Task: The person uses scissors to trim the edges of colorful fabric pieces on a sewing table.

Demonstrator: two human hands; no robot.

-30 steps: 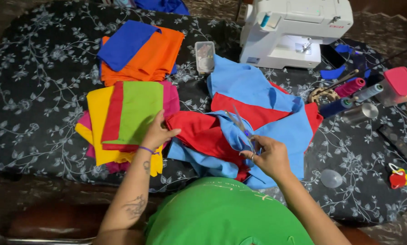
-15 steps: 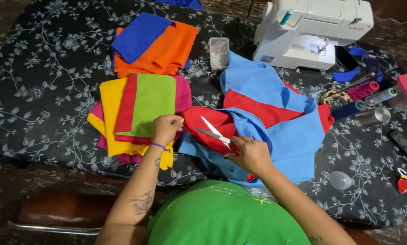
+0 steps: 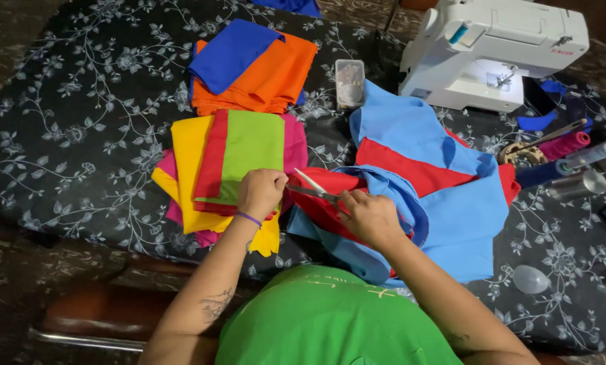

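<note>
My right hand [image 3: 370, 217] has its grip closed through the handles of the scissors [image 3: 314, 189], whose slim metal blades stand apart and point left across the red cloth [image 3: 320, 203]. My left hand [image 3: 261, 192] is curled into a pinch at the edge of that red cloth, just beside the blade tips; from this angle I cannot quite tell whether the fingers clamp the red edge alone or also catch the stack under it. The red cloth lies bunched in the middle of the surface [image 3: 66, 155], wrapped in folds of light blue cloth [image 3: 451, 203] that spread to the right.

The risk I see is the blade tips sitting so close to my left fingers; a shift of the soft cloth could bring them together. The loose blue folds lie right under the cut and could slip between the blades. The stack of yellow, red, green and pink pieces [image 3: 235, 162] touches my left hand and could get dragged.

All the cloth looks matte, thin and limp, plain woven stuff. The folded orange and dark blue pile [image 3: 256, 67] lies flat farther off. The white sewing machine [image 3: 492, 51] is hard, smooth plastic; the surface cover is dark with a pale leafy print.
</note>
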